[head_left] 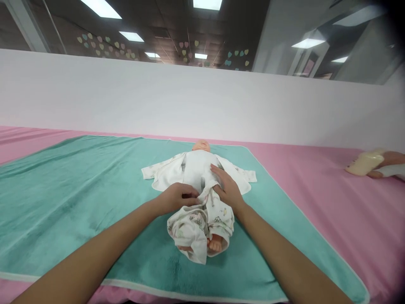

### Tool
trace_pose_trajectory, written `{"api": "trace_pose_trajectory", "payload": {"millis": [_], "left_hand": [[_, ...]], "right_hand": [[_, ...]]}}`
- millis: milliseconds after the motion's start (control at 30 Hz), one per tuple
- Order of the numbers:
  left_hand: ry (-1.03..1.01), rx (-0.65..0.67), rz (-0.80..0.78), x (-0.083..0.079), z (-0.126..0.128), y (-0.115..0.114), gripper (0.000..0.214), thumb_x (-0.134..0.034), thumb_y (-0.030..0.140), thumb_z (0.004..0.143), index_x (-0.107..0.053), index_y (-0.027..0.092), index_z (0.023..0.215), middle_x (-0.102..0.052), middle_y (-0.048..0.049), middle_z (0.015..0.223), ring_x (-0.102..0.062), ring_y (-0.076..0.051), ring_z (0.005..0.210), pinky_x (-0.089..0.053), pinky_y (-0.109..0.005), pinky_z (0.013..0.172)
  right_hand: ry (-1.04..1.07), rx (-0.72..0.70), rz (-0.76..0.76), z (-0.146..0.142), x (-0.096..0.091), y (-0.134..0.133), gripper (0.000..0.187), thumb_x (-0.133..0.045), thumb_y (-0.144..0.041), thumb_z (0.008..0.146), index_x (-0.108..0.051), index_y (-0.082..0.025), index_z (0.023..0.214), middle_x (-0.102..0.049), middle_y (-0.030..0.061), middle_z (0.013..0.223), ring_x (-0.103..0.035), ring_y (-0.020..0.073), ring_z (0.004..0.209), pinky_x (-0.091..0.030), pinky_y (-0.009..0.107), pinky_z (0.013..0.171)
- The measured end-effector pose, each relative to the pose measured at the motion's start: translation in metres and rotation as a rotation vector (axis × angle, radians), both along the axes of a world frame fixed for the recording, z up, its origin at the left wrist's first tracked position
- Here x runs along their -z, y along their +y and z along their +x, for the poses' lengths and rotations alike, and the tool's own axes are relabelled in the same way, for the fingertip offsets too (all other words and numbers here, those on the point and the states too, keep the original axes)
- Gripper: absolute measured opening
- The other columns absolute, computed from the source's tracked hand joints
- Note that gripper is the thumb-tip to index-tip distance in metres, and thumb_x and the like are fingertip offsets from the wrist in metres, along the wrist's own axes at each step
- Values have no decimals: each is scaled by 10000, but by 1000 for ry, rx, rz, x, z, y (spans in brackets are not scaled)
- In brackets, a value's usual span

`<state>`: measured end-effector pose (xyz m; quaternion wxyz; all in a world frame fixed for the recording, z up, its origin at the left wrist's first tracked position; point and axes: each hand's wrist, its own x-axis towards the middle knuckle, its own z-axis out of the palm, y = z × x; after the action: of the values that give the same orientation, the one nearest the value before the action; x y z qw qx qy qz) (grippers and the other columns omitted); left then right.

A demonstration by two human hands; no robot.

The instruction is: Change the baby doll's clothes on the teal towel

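A baby doll (201, 146) lies on its back, head away from me, in a white top (198, 162) spread open at the sides. Printed white baby pants (218, 217) are bunched around its legs, and a bare foot (215, 243) shows at one cuff. At the waistband's left side, my left hand (177, 197) has its fingers curled and closed on the pants. My right hand (229, 190) rests along the doll's right-hand side, fingers stretched toward the torso, thumb apart at the pants' upper edge.
Beneath the doll is a teal blanket (95, 185) on a pink cover (303, 177). At the far right, another person's hand (392, 159) holds a pale yellow bottle (363, 162). A low white wall (190, 101) runs along the back, with glass above.
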<state>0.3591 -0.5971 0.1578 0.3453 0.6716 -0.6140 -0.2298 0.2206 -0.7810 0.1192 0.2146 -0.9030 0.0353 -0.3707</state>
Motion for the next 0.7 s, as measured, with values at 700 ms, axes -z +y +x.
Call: {"api": "trace_pose_trajectory", "payload": {"millis": [700], "left_hand": [[-721, -261, -264, 36, -1, -17, 382, -532, 221, 799, -585, 231, 1177, -435, -100, 1335, -365, -312, 1236, -411, -476, 957]], "right_hand": [[296, 53, -161, 5, -9, -10, 595, -514, -271, 786, -400, -198, 1366, -327, 62, 1467, -302, 234, 1346, -261, 438, 1114]]}}
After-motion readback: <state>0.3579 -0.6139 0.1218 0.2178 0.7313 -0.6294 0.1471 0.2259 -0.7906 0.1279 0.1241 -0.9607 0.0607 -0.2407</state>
